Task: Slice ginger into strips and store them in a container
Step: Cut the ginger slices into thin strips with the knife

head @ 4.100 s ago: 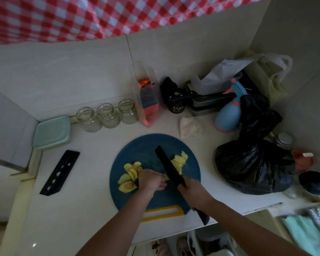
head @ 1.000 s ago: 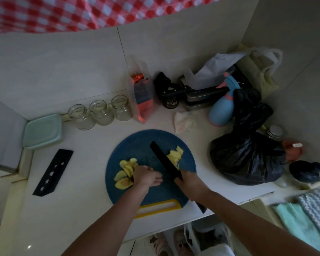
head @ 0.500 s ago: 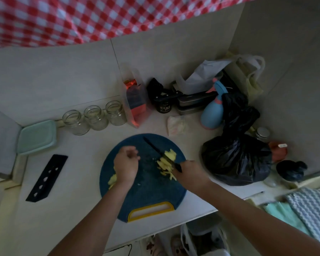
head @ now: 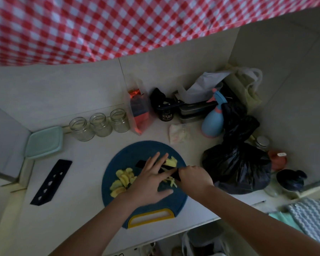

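Ginger slices [head: 123, 179] sit left on the round blue plastic board [head: 137, 152], with thin strips [head: 172, 182] by the black knife [head: 141, 163]. They look light, stiff, damp and probably slippery, so I'd pinch small bunches. The left hand [head: 150, 182] lies flat on the blade, fingers straight. The right hand [head: 192, 177] grips the handle.

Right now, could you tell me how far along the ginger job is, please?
Done: a few thin strips lie on the blue board. In hand: the right hand grips the knife while the left hand lies flat over its blade. Left: a pile of slices awaits cutting, and the glass jars look empty.
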The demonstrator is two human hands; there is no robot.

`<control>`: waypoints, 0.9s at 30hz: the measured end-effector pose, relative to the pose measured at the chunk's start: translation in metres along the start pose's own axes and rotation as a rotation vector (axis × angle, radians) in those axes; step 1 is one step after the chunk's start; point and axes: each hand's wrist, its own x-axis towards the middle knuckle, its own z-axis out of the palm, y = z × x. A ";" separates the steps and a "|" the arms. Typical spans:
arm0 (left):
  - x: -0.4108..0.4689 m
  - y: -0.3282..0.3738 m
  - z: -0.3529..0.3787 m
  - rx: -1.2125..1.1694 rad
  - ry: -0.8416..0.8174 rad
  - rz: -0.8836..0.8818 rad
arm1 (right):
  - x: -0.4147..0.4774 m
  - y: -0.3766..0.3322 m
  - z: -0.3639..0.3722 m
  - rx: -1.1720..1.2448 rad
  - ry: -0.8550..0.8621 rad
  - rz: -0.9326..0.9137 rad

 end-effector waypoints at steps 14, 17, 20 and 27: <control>0.022 -0.030 0.012 -0.182 -0.066 -0.234 | -0.031 0.045 -0.026 0.006 0.052 0.042; 0.022 -0.030 0.014 -0.358 -0.068 -0.325 | -0.037 0.055 -0.035 -0.001 0.028 0.046; 0.018 -0.033 0.008 -0.507 -0.066 -0.391 | -0.043 0.059 -0.044 0.009 0.007 0.076; -0.001 -0.048 -0.009 -0.795 0.326 -0.661 | -0.036 0.050 -0.026 0.303 -0.026 0.152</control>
